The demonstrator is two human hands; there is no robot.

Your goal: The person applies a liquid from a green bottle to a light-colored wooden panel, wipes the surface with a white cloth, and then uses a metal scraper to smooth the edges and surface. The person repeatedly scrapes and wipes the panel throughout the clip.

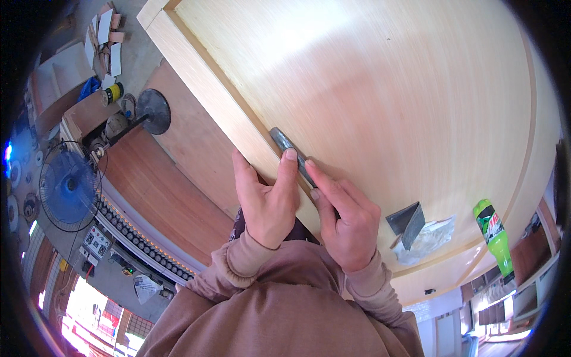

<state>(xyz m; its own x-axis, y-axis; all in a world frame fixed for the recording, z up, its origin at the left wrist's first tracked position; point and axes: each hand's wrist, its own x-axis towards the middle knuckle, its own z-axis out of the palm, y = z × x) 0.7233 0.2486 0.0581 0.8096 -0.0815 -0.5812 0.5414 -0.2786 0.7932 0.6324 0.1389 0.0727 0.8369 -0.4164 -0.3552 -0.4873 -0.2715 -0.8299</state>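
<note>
**Both my hands at the raised rim, with a dark bar**

My right hand is closed on a dark grey bar, the index finger stretched along it and the thumb at the near side. The bar lies along the inner edge of the raised rim, on the left side of a pale wooden panel. Its far end is free; its near end goes under my right fingers, so I cannot tell well how it sits in the palm.

My left hand is spread across the rim: the thumb rests on the bar, and the fingers reach over the outer side. How firmly it grips, I cannot tell.

To the right of my right hand, on the panel, a folded dark sheet stands partly over a crumpled clear plastic bag. Farther right lies a green bottle. Well apart on the left is a blue fan.
</note>
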